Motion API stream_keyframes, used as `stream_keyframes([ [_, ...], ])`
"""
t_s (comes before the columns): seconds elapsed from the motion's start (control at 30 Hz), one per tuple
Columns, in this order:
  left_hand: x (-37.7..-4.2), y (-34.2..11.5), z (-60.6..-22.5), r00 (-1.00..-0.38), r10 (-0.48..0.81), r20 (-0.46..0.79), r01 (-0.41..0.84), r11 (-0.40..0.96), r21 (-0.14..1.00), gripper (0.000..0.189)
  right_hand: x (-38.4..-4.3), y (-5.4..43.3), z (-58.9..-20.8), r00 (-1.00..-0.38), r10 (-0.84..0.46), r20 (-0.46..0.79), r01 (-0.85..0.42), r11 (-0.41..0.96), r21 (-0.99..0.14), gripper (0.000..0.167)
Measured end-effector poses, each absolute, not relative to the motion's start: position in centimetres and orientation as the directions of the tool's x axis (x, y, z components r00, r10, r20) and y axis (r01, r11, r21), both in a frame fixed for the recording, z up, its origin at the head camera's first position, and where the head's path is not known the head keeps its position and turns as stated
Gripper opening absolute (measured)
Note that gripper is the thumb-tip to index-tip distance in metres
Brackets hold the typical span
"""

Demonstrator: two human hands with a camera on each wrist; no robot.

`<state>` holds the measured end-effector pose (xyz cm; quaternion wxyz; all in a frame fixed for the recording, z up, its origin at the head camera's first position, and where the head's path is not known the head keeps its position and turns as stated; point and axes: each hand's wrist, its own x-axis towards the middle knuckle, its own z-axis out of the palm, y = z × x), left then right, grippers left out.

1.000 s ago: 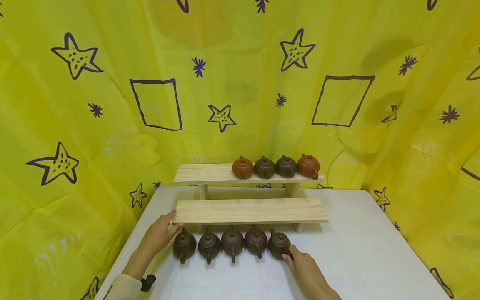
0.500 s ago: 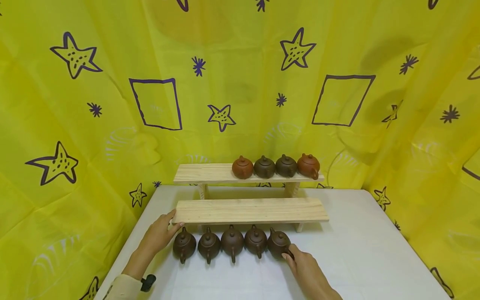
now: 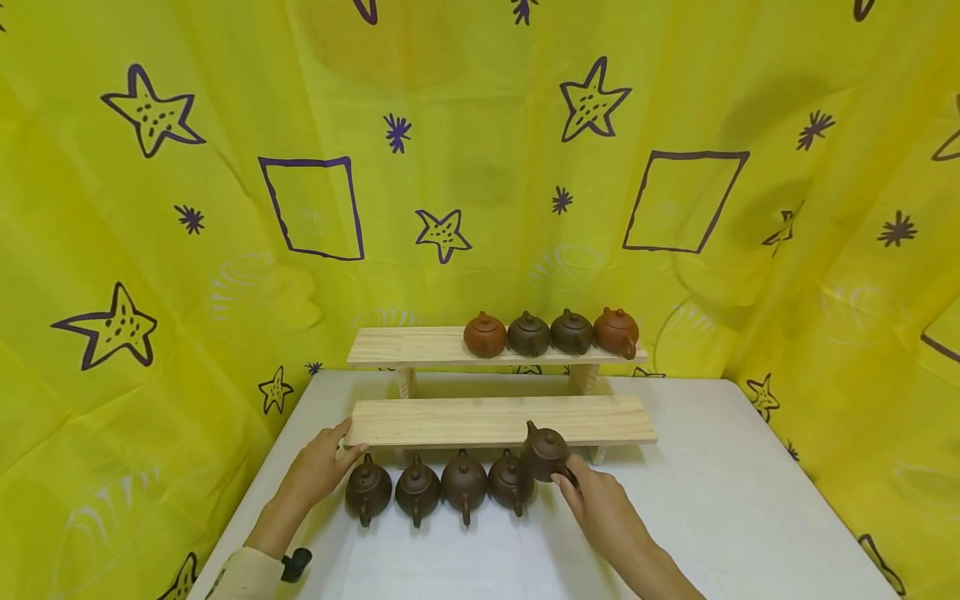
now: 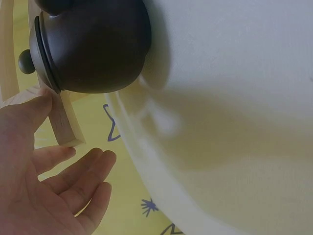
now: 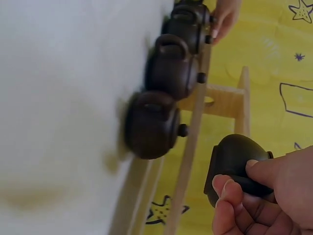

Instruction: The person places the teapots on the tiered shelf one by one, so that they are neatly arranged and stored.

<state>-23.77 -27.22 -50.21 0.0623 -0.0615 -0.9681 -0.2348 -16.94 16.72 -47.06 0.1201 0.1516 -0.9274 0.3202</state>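
Note:
My right hand (image 3: 606,504) pinches the handle of a dark brown teapot (image 3: 542,457), its spout pointing away. The teapot is raised off the table, overlapping the front edge of the bare lower wooden shelf (image 3: 450,421) in the head view. In the right wrist view, thumb and curled fingers close on the handle of this teapot (image 5: 239,159). At the left end of the lower shelf my left hand (image 3: 318,467) rests with relaxed fingers, thumb at the front corner. Several matching teapots (image 3: 463,483) stand in a row before the shelf, handles toward me; one (image 4: 98,49) is near the left thumb.
The upper wooden shelf (image 3: 405,343) holds several teapots on its right part: a reddish one (image 3: 485,336) and an orange-brown one (image 3: 617,332) at the ends, dark ones between. A white cloth (image 3: 720,500) covers the table. A yellow patterned curtain (image 3: 480,167) encloses it.
My right hand has lifted the rightmost brown teapot from the front row and carried it up, forward and slightly left toward the lower shelf. The left hand stays in place.

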Motion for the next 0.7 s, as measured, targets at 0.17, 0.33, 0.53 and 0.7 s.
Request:
stream_keyframes([
  [0.17, -23.8, -27.3, -50.2, -0.985, 0.089, 0.148, 0.147, 0.881, 0.449, 0.070, -18.3, 15.3, -45.0, -0.907, -0.241, 0.345, -0.400, 0.747, -0.531, 0.020],
  [0.33, -23.7, -27.3, -50.2, -0.986, 0.081, 0.148, 0.140, 0.880, 0.453, 0.070, -19.5, 13.1, -42.6, -0.881, -0.288, 0.376, -0.455, 0.734, -0.504, 0.020],
  [0.53, -23.8, -27.4, -50.3, -0.987, 0.070, 0.143, 0.129, 0.878, 0.461, 0.070, -21.1, 9.6, -40.6, -0.855, -0.337, 0.394, -0.506, 0.708, -0.493, 0.021],
  [0.7, -23.8, -27.3, -50.3, -0.988, 0.061, 0.142, 0.122, 0.872, 0.475, 0.070, -22.6, 7.1, -39.9, -0.839, -0.346, 0.420, -0.529, 0.699, -0.481, 0.021],
])
